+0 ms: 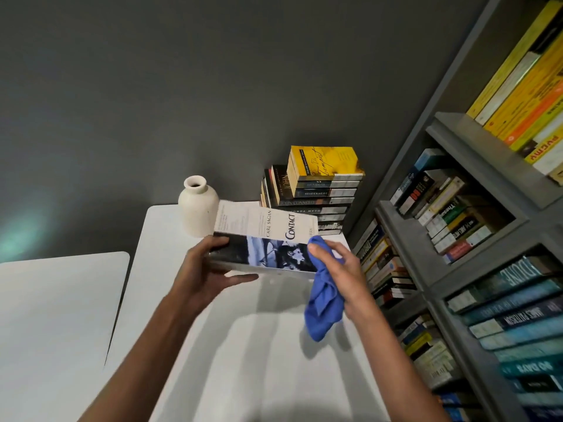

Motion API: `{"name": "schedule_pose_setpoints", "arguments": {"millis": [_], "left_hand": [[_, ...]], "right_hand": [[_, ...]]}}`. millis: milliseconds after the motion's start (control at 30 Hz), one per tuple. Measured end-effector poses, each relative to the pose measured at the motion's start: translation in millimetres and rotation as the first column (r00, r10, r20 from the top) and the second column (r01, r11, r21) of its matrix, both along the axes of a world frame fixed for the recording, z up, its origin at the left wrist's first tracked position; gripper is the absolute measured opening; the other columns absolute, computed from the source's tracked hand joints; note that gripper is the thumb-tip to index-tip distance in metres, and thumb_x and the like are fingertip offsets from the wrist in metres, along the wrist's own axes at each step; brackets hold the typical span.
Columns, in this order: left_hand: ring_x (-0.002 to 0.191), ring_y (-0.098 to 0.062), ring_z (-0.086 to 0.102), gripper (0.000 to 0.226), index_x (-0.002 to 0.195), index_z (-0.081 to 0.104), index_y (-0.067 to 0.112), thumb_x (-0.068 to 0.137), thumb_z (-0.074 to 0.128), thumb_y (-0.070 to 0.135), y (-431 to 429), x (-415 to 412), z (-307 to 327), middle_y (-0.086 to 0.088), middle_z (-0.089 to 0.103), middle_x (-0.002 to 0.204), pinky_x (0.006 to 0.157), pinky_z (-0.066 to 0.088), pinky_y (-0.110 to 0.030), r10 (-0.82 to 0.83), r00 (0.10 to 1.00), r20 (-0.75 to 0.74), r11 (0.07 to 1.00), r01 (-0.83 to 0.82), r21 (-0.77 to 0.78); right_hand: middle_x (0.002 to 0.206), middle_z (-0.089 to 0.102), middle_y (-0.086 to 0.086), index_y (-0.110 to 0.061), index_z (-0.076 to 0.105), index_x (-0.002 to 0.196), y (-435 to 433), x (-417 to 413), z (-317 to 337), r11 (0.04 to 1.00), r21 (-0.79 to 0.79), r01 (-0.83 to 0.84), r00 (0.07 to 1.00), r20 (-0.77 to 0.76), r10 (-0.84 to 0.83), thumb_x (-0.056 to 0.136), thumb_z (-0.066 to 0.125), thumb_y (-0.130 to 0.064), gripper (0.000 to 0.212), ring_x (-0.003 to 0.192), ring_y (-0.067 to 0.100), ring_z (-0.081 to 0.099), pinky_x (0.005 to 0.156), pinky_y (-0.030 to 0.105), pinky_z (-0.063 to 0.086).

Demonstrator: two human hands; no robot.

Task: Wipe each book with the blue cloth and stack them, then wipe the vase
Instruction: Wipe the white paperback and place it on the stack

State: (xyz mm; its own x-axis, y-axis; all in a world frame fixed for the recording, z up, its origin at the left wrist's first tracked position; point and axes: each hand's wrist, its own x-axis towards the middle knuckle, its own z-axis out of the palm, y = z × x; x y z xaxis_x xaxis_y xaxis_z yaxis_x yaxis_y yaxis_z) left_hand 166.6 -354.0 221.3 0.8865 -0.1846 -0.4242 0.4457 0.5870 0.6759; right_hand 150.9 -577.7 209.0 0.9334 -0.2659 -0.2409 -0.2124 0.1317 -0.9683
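My left hand (pixel 210 266) grips the left end of a white and dark paperback titled Contact (pixel 268 239), held above the white table (pixel 243 345). My right hand (pixel 341 269) holds a bunched blue cloth (pixel 323 303) against the book's right end; most of the cloth hangs below the hand. A cream ceramic vase (pixel 197 208) stands upright on the table just behind the book's left end. At the table's far right corner rises a stack of several books (pixel 316 193) with a yellow one on top, and a few books lean against its left side.
A grey bookshelf (pixel 457 239) packed with books runs along the right side, close to the table edge. A second white table (pixel 54 315) sits to the left across a narrow gap. A dark grey wall stands behind.
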Motion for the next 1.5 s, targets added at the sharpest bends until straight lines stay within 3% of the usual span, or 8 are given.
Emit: {"name": "schedule_pose_setpoints", "arguments": {"millis": [100, 200, 367, 533, 767, 1033, 1267, 1500], "left_hand": [[0.076, -0.019, 0.072, 0.016, 0.097, 0.068, 0.015, 0.088, 0.057, 0.020, 6.6, 6.8, 11.9, -0.002, 0.076, 0.088, 0.069, 0.061, -0.035, -0.151, 0.987, -0.056, 0.971, 0.159, 0.177], [0.089, -0.018, 0.072, 0.032, 0.122, 0.062, 0.010, 0.097, 0.054, 0.028, -12.7, 8.2, -0.5, -0.006, 0.074, 0.106, 0.073, 0.058, -0.029, 0.000, 1.000, 0.030, 0.954, -0.009, 0.298], [0.101, -0.019, 0.070, 0.034, 0.128, 0.056, 0.008, 0.098, 0.054, 0.023, -47.1, -13.8, -24.1, -0.008, 0.070, 0.118, 0.078, 0.057, -0.028, 0.210, 0.974, 0.087, 0.941, -0.225, 0.252], [0.110, -0.021, 0.067, 0.034, 0.131, 0.053, 0.011, 0.100, 0.051, 0.022, -65.6, -21.7, -24.2, -0.006, 0.068, 0.124, 0.084, 0.058, -0.030, 0.340, 0.931, 0.134, 0.919, -0.359, 0.163], [0.117, -0.026, 0.062, 0.027, 0.123, 0.053, 0.012, 0.098, 0.054, 0.024, -55.4, -14.6, -27.9, -0.010, 0.064, 0.128, 0.100, 0.048, -0.042, 0.394, 0.903, 0.171, 0.880, -0.424, 0.214], [0.109, -0.013, 0.066, 0.033, 0.130, 0.054, 0.013, 0.098, 0.054, 0.022, -50.3, -23.7, -37.4, 0.000, 0.068, 0.123, 0.081, 0.055, -0.020, 0.275, 0.940, 0.203, 0.912, -0.322, 0.253], [0.103, -0.015, 0.070, 0.033, 0.127, 0.059, 0.012, 0.097, 0.053, 0.025, -32.5, -5.6, -25.7, 0.000, 0.072, 0.116, 0.076, 0.057, -0.021, 0.132, 0.958, 0.254, 0.934, -0.206, 0.291], [0.094, -0.023, 0.072, 0.041, 0.129, 0.057, 0.016, 0.095, 0.055, 0.039, -40.7, 40.4, 6.8, -0.007, 0.069, 0.120, 0.067, 0.061, -0.037, -0.238, 0.965, 0.106, 0.899, 0.178, 0.400]], "right_hand": [[0.088, 0.070, -0.004, -0.011, 0.063, 0.099, -14.0, 7.6, 11.5, 0.984, -0.161, -0.075, 0.977, 0.187, 0.105, 0.082, 0.074, -0.015, 0.021, 0.080, 0.007, 0.066, 0.070, 0.015, 0.050], [0.100, 0.060, -0.003, -0.015, 0.059, 0.099, -0.9, 6.7, 1.3, 0.819, -0.470, 0.329, 0.884, 0.459, -0.091, 0.088, 0.067, -0.030, 0.020, 0.090, 0.008, 0.060, 0.078, 0.021, 0.050], [0.108, 0.042, -0.002, -0.005, 0.057, 0.099, 24.0, 11.5, -20.8, 0.666, -0.353, 0.657, 0.686, 0.645, -0.335, 0.094, 0.058, -0.021, 0.017, 0.094, 0.019, 0.057, 0.078, 0.028, 0.053], [0.101, 0.047, 0.007, -0.005, 0.051, 0.096, 56.6, -1.1, -20.7, 0.756, -0.316, 0.573, 0.702, 0.665, -0.255, 0.092, 0.060, -0.010, 0.011, 0.095, -0.002, 0.052, 0.079, 0.020, 0.049], [0.097, 0.049, -0.001, -0.016, 0.052, 0.095, 86.9, -39.7, -29.6, 0.768, -0.592, 0.245, 0.684, 0.667, 0.296, 0.092, 0.062, -0.033, 0.020, 0.089, 0.011, 0.057, 0.078, 0.021, 0.050], [0.091, 0.052, -0.004, -0.017, 0.060, 0.089, 10.1, 13.0, -11.4, 0.584, -0.697, 0.416, 0.847, 0.531, 0.031, 0.086, 0.068, -0.035, 0.020, 0.072, 0.012, 0.056, 0.061, 0.037, 0.052], [0.097, 0.073, 0.002, -0.016, 0.071, 0.093, -42.1, 35.4, 10.9, 0.965, -0.251, -0.072, 0.997, -0.049, 0.061, 0.065, 0.071, -0.061, 0.053, 0.094, 0.009, 0.067, 0.083, 0.023, 0.050], [0.107, 0.072, 0.011, -0.007, 0.072, 0.104, -71.2, 42.7, 26.3, 0.975, 0.042, -0.218, 0.965, -0.140, 0.222, 0.070, 0.074, -0.037, 0.045, 0.106, 0.022, 0.066, 0.101, 0.032, 0.046]]}}
